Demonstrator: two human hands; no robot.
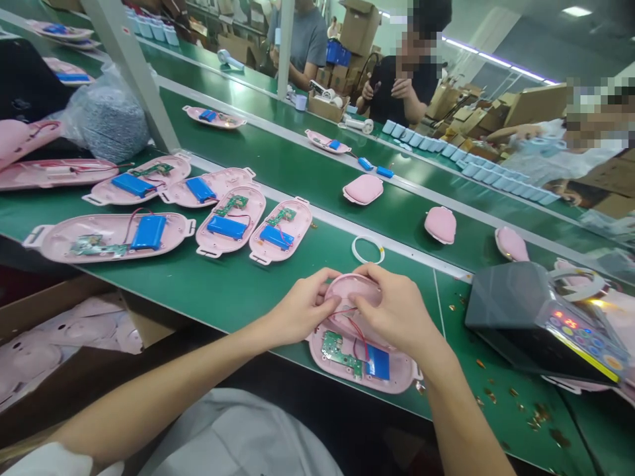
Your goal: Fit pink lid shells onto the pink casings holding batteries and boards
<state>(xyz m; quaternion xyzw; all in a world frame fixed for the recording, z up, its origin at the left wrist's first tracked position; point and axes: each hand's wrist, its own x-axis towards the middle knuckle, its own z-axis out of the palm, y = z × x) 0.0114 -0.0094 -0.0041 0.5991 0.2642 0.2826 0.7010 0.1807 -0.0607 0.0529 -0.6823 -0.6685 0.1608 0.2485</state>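
Pink shell halves (231, 221) are spread across the left of the green desk (238, 291), and a blue battery and a green circuit board are seen seated in each of the nearest five. Loose pink mouldings (64, 344) are piled in a cardboard box (30, 320) below the desk edge on the left. Moving right, the left hand (297, 307) is curled firmly around a pink oval piece (353, 287), and the same piece is clasped from the other side by the right hand (391, 307). That piece is held just above an open pink case (342, 378) lying at the near desk edge, with red wires (358, 334) seen running up from it beneath the hands. A green circuit board (341, 354) and a blue battery (378, 362) are lodged inside the case. Just beyond, a white wire coil (368, 250) is left lying on the desk. Further right, closed pink units (440, 225) are lined along a second green belt (278, 145), a black device with a red digital readout (516, 297) is parked on the desk, and brass-coloured scraps (538, 416) are strewn near it.
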